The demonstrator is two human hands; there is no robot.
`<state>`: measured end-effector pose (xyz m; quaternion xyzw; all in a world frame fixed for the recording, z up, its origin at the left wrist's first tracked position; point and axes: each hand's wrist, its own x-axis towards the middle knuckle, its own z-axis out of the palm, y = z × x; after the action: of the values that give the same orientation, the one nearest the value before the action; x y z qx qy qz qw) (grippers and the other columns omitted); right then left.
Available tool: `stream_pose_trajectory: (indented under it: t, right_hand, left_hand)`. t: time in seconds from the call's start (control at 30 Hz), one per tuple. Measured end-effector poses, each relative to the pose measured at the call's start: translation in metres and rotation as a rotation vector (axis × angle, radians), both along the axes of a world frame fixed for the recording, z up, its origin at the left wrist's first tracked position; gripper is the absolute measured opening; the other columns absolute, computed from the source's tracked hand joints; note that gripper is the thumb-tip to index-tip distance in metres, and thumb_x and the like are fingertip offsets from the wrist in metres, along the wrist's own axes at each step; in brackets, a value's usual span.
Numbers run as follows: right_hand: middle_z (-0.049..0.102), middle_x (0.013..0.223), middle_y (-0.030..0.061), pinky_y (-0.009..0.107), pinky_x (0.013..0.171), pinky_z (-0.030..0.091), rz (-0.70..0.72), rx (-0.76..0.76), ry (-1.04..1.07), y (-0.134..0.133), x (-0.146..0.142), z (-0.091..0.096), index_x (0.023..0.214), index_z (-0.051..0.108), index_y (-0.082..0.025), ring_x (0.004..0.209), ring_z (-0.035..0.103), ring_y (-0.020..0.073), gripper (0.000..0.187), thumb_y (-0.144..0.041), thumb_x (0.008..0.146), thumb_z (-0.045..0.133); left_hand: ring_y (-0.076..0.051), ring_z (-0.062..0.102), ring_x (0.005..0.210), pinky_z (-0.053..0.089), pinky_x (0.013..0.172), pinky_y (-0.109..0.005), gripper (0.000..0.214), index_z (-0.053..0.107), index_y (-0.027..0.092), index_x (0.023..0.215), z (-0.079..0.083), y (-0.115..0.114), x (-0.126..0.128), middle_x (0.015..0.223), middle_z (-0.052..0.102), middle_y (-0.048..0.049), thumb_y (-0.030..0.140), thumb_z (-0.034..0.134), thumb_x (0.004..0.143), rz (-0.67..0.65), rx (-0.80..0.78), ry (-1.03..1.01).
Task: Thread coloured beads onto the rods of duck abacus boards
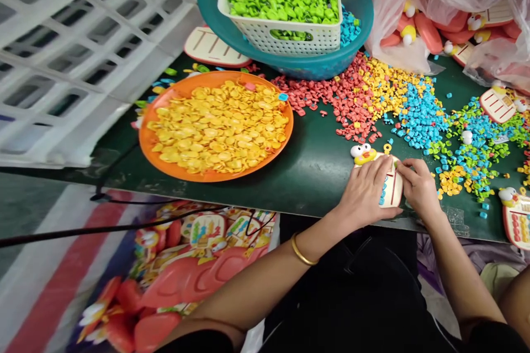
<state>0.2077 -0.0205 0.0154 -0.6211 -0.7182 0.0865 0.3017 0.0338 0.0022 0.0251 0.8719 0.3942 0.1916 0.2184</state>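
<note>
A small cream toy board (392, 187) with a yellow duck head (362, 154) lies near the front edge of the dark green table (318, 171). My left hand (366, 190) rests on top of it, fingers curved over its surface, holding it down. My right hand (418, 182) is at the board's right edge with fingertips pinched together on a tiny piece I cannot make out. Heaps of small red (343, 96), yellow (387, 85), blue (422, 116) and green (476, 154) plastic pieces lie just beyond the hands.
An orange plate (161, 162) of yellow discs sits left of centre. Behind it a teal bowl (356, 0) holds a white basket (285, 38) of green pieces. A white crate (74, 49) stands at left, plastic bags of toys (439, 16) at back right, more toys (186, 281) below.
</note>
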Motion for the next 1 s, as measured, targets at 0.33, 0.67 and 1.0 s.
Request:
stream_pose_trajectory:
  t: [0.33,0.67,1.0]
  right_hand:
    - [0.067,0.088,0.0096,0.044,0.081,0.048,-0.401,0.166,-0.138,0.007,0.069,0.003,0.091,0.077,-0.021,0.085,0.055,0.0247,0.020,-0.029,0.091,0.059]
    - [0.070,0.098,0.0085,0.041,0.085,0.053,-0.016,0.054,0.090,0.009,-0.001,0.005,0.101,0.076,-0.025,0.094,0.061,0.0227,0.027,-0.025,0.097,0.049]
    - [0.071,0.095,0.0094,0.042,0.083,0.051,-0.256,0.132,-0.062,0.025,0.071,0.005,0.094,0.078,-0.022,0.091,0.058,0.0244,0.023,-0.025,0.094,0.055]
  left_hand:
    - [-0.036,0.048,0.126,0.039,0.101,-0.051,0.064,0.067,0.024,0.118,0.000,0.004,0.001,0.146,0.053,-0.0091,0.061,0.081,0.067,-0.062,0.052,-0.002]
    - [-0.036,0.044,0.135,0.033,0.110,-0.047,0.109,0.039,0.013,0.145,0.000,0.002,0.003,0.150,0.047,-0.0185,0.059,0.086,0.059,0.004,0.006,-0.043]
    - [-0.035,0.046,0.129,0.037,0.102,-0.050,0.089,0.048,0.023,0.145,0.006,0.004,0.006,0.156,0.043,-0.0095,0.057,0.079,0.069,-0.056,0.001,0.110]
